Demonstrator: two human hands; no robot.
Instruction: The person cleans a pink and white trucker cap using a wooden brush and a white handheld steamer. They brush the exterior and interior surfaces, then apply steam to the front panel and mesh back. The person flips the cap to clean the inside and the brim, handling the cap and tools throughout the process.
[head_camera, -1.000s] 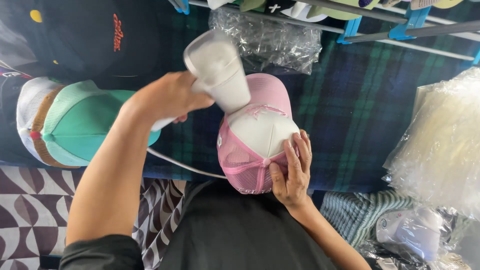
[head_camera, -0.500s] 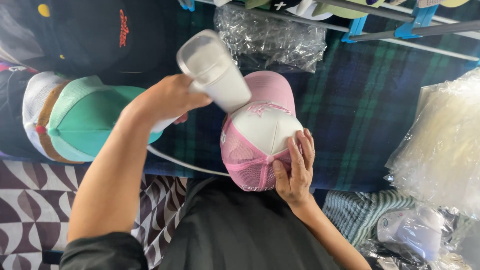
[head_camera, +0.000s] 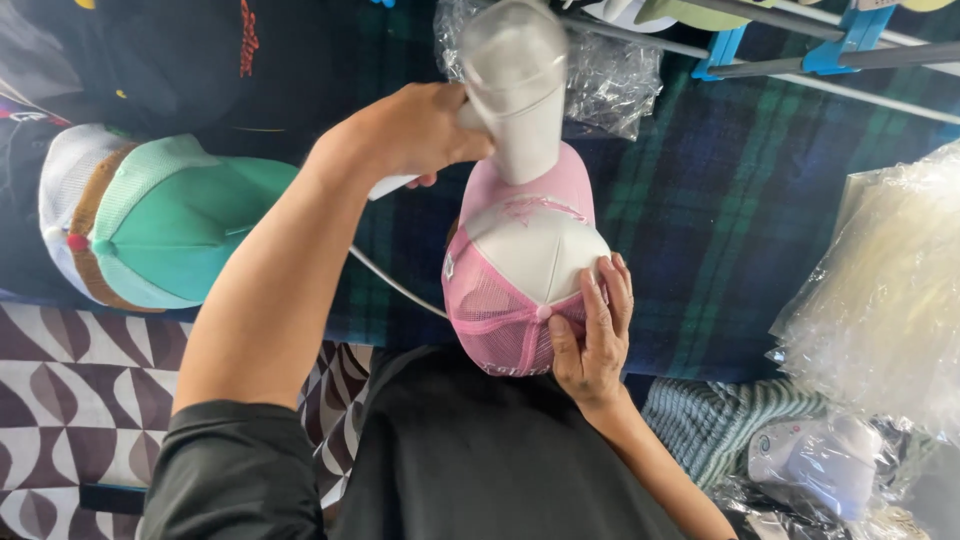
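In the head view, the left hand (head_camera: 415, 130) is clenched around the handle of a white steamer (head_camera: 512, 85), whose nozzle points down onto the brim end of the pink and white cap (head_camera: 525, 265). The right hand (head_camera: 592, 335) grasps the cap's mesh back, just below the steamer, with the cap's long axis running from that hand up toward the nozzle. A green cap (head_camera: 185, 225) lies well to the left on the plaid cloth (head_camera: 730, 210).
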